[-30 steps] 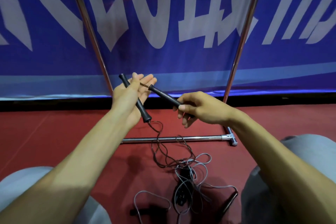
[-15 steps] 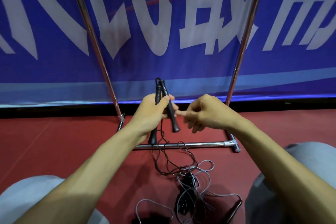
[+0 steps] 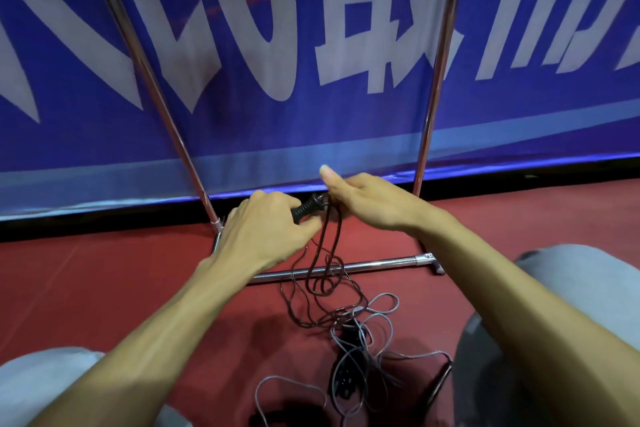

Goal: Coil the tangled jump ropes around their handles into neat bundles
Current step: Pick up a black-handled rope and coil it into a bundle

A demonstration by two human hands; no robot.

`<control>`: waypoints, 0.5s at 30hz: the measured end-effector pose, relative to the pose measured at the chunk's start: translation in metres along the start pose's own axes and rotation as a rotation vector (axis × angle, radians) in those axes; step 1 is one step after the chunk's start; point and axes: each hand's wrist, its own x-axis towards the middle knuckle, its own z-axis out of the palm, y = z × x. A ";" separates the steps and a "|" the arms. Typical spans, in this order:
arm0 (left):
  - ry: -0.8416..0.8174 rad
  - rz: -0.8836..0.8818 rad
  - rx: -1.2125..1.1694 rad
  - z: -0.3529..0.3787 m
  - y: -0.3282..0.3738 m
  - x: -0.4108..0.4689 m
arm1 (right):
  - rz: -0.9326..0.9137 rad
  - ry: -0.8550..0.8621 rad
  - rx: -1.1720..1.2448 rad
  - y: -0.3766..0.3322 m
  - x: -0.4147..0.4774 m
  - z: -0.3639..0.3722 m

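The main risks sat at the left hand (image 3: 263,236) and below it. If its hold on the two black handles (image 3: 304,211) slackened while the rope was wound, the pair would likely splay and the turns would slide off the ends. The dark rope (image 3: 324,232) hung slack from the handle tips, crossed the metal bar (image 3: 381,262) and ran into a knot with the grey rope (image 3: 384,295) on the red floor (image 3: 104,270). That pile lay on the near side of the bar, well short of the floor's far edge under the blue banner (image 3: 242,45). Winding before the two ropes were parted would probably drag the grey one up and tighten the snarl, or catch a loop on the bar.

The left hand's fingers (image 3: 273,199) were clenched around the handles, which lay side by side and pointed right. The right hand (image 3: 370,208) met them at the tips. Its fingers were curled under and mostly hidden, and it appeared to pinch the dark rope where it left the handles, with the thumb (image 3: 327,173) raised clear.
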 end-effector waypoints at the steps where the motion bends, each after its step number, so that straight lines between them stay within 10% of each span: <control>1: -0.005 0.000 0.020 -0.001 0.000 0.000 | 0.023 -0.063 -0.007 0.001 0.000 0.001; 15: -0.115 0.027 0.073 -0.006 0.002 -0.002 | -0.011 -0.172 0.289 -0.007 -0.004 0.001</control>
